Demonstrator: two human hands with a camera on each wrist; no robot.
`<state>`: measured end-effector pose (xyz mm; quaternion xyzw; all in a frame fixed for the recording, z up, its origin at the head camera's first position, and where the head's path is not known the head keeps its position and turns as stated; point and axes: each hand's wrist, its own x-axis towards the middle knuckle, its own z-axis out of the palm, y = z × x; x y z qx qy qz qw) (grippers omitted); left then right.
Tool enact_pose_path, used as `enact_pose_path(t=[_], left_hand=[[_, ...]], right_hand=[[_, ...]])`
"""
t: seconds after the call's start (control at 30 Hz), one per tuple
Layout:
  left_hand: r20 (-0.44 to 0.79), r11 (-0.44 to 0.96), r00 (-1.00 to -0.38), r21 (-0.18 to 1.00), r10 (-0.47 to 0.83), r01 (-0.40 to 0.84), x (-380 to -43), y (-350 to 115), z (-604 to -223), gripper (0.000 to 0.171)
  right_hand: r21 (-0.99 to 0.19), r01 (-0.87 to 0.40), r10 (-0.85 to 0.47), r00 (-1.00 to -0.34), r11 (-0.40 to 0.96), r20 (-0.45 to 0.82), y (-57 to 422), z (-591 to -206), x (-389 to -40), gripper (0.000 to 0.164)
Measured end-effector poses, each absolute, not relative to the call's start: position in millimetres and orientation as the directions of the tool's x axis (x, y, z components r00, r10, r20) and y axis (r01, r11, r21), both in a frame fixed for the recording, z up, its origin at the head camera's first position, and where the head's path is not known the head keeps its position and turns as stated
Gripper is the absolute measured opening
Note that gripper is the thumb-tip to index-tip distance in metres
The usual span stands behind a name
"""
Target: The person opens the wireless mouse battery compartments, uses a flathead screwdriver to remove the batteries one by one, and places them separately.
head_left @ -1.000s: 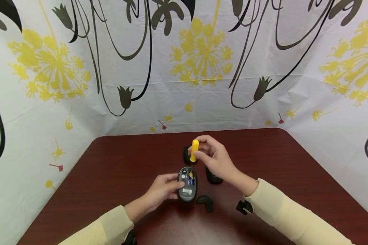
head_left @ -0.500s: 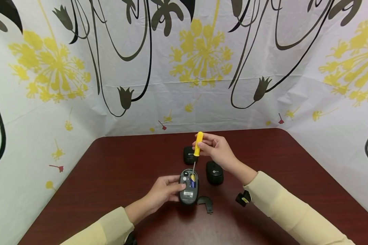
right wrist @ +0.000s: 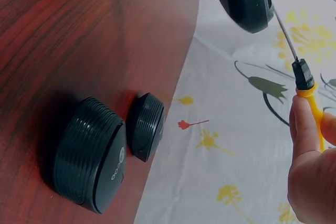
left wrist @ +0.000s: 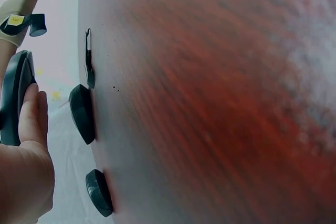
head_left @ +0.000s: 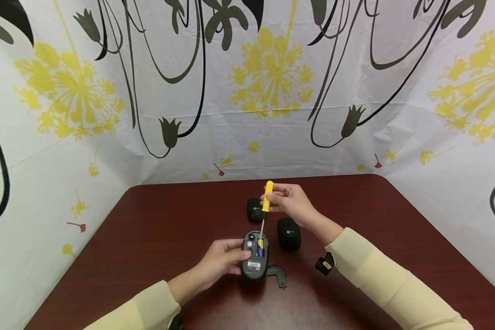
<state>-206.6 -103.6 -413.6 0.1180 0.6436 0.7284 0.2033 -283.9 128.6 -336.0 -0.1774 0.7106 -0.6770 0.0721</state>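
My left hand (head_left: 220,261) holds a dark computer mouse (head_left: 254,271) off the table with its underside up, the thumb lying on that face. In its uncovered compartment sits a blue and yellow battery (head_left: 260,251). With thumb and fingers, my right hand (head_left: 294,204) pinches a screwdriver (head_left: 267,198) by its yellow handle. The metal shaft (right wrist: 285,34) slants down, its tip at the battery's upper end in the head view. A curved black cover piece (head_left: 278,273) lies on the table just right of the mouse.
Two black, rounded, mouse-shaped things with ridged sides stand on the table: a larger one (right wrist: 86,153) and a smaller one (right wrist: 146,127) behind it. Beyond the reddish-brown table (head_left: 169,220) hangs a patterned cloth (head_left: 272,142).
The screwdriver has risen and shifted right, then come slightly down, its tip now at the battery. The mouse has moved slightly right and toward me.
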Motion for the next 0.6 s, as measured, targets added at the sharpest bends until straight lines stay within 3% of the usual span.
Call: enact_pose_path(t=[0.3, 0.6], left_hand=[[-0.093, -0.085, -0.884, 0.985, 0.457, -0.148, -206.0, -104.0, -412.8, 0.054], [-0.092, -0.095, -0.884, 0.984, 0.459, -0.152, -204.6, -104.0, -413.7, 0.051]], right_hand=[[-0.995, -0.087, -0.348, -0.935, 0.037, 0.069, 130.8, -340.8, -290.2, 0.033], [-0.999, -0.021, -0.354, -0.935, 0.033, 0.008, 130.8, -343.6, -292.6, 0.038]])
